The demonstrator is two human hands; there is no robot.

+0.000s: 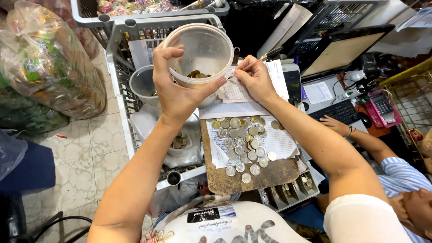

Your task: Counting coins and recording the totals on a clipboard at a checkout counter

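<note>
Your left hand (177,92) grips a clear plastic tub (199,54), tilted, fingers wrapped around its side; a few coins (196,74) lie inside it at the low edge. Your right hand (256,81) is closed on a pen (254,64), its tip on a paper sheet (274,74) just right of the tub. Near you, under both hands, a brown clipboard (252,175) carries many loose coins (243,139) on lined paper. At far right, another person's hand (332,121) rests beside a black keyboard (343,111).

Head-worn view, steeply down, close over the hands, perhaps slightly leftward.
</note>
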